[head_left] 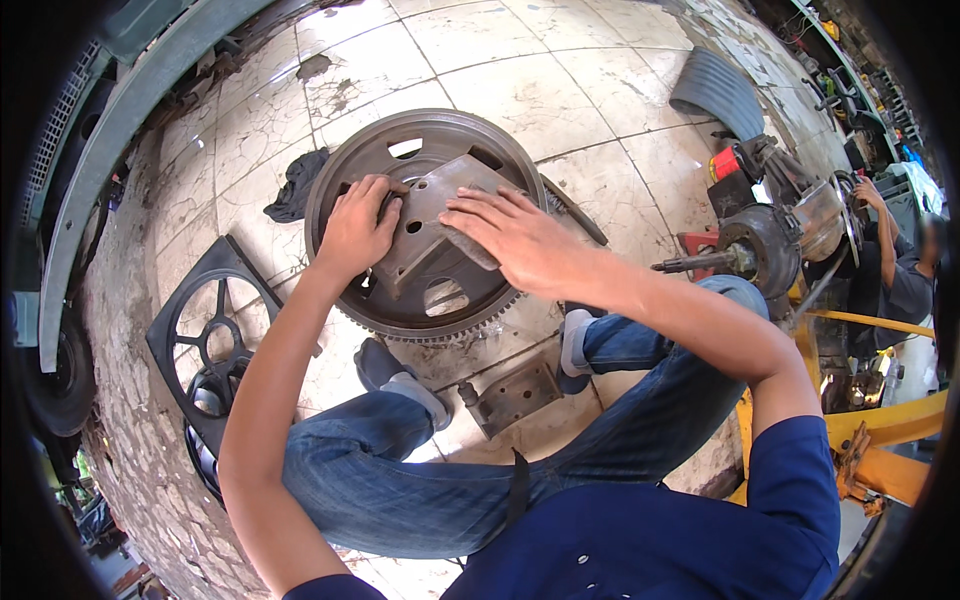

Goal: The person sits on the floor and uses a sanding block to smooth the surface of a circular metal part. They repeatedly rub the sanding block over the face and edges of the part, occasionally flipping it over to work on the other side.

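A large round steel flywheel (470, 125) with a toothed rim lies on the floor before me. Across it rests a thick metal plate (425, 195) with several drilled holes. My left hand (358, 225) grips the plate's left edge, thumb and fingers bent around it. Over the plate's right part lies my right hand (515, 235), fingers stretched out and close together. Beneath its palm, a dark grey flat piece (470, 249) with a rounded edge shows; most of it is hidden, so its kind is unclear.
Between my feet lies another drilled metal plate (518, 398). A black fan-like frame (215, 320) is at left, a dark cloth (297, 187) beside the flywheel. To the right stand a shafted metal assembly (760, 245) and yellow steel bars (890, 445). Another person (900, 270) works at far right.
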Tool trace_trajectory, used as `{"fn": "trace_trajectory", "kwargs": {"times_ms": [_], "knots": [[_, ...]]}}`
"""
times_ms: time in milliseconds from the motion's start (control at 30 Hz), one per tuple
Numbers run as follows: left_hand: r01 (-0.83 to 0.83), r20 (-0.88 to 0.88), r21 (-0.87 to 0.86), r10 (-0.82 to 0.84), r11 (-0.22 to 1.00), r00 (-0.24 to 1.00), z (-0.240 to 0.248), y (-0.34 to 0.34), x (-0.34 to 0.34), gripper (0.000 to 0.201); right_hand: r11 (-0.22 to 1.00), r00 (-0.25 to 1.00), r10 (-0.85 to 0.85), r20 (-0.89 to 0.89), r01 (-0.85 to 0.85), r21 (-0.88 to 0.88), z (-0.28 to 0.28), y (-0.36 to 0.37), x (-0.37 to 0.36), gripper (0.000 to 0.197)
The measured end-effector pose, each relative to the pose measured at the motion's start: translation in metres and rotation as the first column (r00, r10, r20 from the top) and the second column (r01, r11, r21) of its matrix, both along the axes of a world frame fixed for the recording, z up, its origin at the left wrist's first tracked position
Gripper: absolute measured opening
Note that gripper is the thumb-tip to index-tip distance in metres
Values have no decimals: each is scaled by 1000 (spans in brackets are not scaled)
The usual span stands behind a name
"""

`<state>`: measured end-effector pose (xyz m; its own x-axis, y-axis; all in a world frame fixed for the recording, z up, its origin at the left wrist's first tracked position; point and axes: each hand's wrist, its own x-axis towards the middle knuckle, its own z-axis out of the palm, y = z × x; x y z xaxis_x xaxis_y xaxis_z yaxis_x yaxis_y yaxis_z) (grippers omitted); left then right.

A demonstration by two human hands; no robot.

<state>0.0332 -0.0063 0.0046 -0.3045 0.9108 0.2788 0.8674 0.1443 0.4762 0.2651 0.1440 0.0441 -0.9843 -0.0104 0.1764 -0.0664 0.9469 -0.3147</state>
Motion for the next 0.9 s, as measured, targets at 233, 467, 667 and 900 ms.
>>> {"fn": "trace_trajectory", "kwargs": {"times_ms": [233, 467, 667, 900], "knots": [[3, 2, 12, -3, 1000, 1000, 0, -1, -1, 17, 992, 1000, 17, -16, -15, 128, -4, -3, -3, 61], [-2, -7, 12, 2, 1000, 1000, -1, -1, 0, 17, 995, 997, -71, 23, 70, 75, -7, -5, 0, 58], [-4, -18, 1, 4, 1000, 1000, -2, 0, -1, 17, 988, 998, -70, 1, 69, 137, -5, -5, -1, 58], [13, -19, 7, -12, 1000, 1000, -3, -3, 0, 18, 983, 995, -91, -33, 95, 155, -18, -1, -1, 65]]}}
